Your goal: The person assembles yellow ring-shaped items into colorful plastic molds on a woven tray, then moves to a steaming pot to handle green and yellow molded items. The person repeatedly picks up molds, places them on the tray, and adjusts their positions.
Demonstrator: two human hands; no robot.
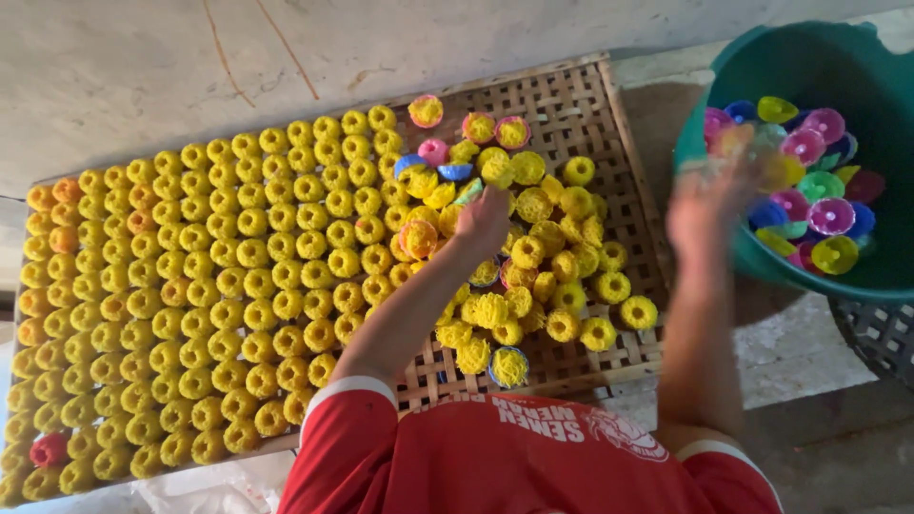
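Reaching into the loose heap of yellow noodle nests (543, 257) on the right part of the woven bamboo tray (581, 105), the left hand (483, 219) is resting knuckles-up on the pile, its fingers curling down among the nests; whether it is gripping one or only touching them cannot be told from this angle. Just beside that hand, toward the tray's far edge, a few nests are still sitting in small plastic cup moulds (455, 171), blue, pink and orange. The heap is spreading from the middle of the tray to its right edge and down toward the near right corner, where one nest is lying in a blue cup (509, 366). The right hand (709, 205) is hovering at the rim of the green plastic tub (819, 67) just off the tray's right edge, blurred with motion, so its grip cannot be told. Inside the tub, empty coloured cups (824, 214) in pink, purple, green, yellow and blue are lying jumbled. Filling the left and middle of the tray, neat rows of yellow nests (238, 276) are standing close together, with some orange ones (57, 195) at the far left corner and a single red one (48, 449) by the near left edge. At the bottom, the person's red shirt (514, 462) is showing.
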